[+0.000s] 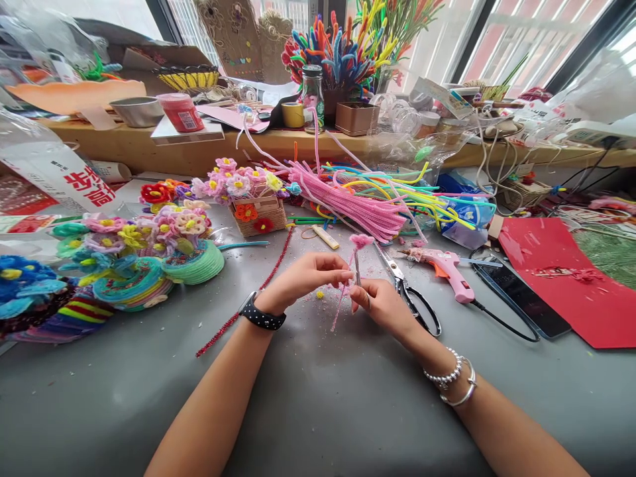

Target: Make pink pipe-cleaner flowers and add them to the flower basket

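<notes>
My left hand [318,275] pinches the thin stem of a pink pipe-cleaner flower [361,241], whose fuzzy looped head stands upright above my fingers. The trimmed-looking stem [338,311] hangs below toward the table. My right hand [385,303] is closed around what looks like small metal scissors [356,266], their slim blades pointing up against the stem; the handles are mostly hidden. Pink fluff and a small yellow ball [319,294] lie under my hands. Large black-handled scissors [410,291] rest just right of my right hand.
A pink glue gun [450,271] and a phone [521,298] lie at right, beside red sheets [571,278]. Behind is a bundle of pink pipe cleaners [352,202]. Flower pots [193,262] and a woven basket [258,215] stand left. A red tinsel stem [223,331] lies nearby.
</notes>
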`<state>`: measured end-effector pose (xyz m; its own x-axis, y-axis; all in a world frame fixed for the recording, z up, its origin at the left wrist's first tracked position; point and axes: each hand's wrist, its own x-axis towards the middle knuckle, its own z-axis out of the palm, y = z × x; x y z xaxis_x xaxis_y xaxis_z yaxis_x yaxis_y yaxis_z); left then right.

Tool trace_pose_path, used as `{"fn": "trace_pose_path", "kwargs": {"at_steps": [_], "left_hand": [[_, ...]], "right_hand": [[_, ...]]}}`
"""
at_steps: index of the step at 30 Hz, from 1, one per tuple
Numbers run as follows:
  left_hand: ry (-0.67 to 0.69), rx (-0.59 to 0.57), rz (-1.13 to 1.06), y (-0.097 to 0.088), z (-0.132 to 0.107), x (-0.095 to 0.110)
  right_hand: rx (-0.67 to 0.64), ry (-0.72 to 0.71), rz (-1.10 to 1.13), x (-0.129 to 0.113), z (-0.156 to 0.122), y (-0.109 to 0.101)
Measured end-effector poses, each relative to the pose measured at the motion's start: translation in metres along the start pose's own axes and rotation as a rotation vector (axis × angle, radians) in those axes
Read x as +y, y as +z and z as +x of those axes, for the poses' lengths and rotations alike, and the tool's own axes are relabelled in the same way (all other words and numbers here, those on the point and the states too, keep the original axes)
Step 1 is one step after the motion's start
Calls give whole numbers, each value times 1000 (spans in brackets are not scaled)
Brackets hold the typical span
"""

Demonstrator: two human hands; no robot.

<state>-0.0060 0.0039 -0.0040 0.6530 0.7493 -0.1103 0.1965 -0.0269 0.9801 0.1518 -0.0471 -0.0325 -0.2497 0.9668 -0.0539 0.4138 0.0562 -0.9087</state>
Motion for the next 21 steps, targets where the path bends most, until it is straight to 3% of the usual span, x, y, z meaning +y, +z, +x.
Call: {"fn": "trace_pose_path", "kwargs": {"at_steps": [21], "left_hand": [[21, 61, -2, 0, -1, 0]], "right_hand": [[10, 15, -43, -1, -1, -3]]}}
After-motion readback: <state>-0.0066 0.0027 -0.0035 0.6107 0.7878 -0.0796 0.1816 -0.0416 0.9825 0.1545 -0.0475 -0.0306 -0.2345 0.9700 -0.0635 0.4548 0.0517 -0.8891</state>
